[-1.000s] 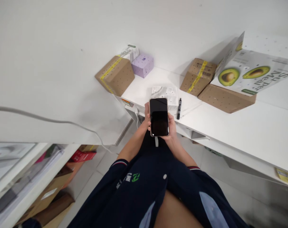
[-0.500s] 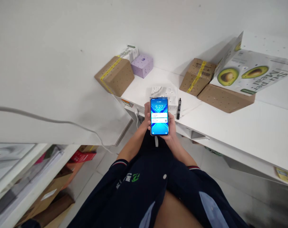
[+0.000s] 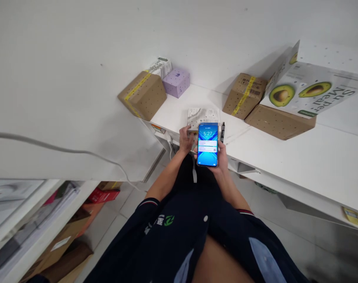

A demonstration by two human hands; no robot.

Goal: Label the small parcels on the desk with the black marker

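My right hand [image 3: 222,157] is closed round a smartphone [image 3: 207,144] whose lit blue screen faces up, just in front of the white table's edge [image 3: 285,157]. My left hand [image 3: 185,140] has come off the phone and its fingers rest curled on the near side of a small white packet [image 3: 203,116] lying on the table. A black marker pen [image 3: 223,131] lies just right of the phone. A white strip hangs below the phone.
Brown taped cartons [image 3: 143,94] [image 3: 245,95], a lilac box [image 3: 176,82] and a large avocado-printed box [image 3: 303,98] stand along the white wall. A grey cable [image 3: 63,150] crosses the left. Shelves with boxes and papers [image 3: 49,224] are at lower left.
The dark phone screen lit up. My right hand then carried the phone a little to the right, while my left hand let go of it and reached to the white packet.
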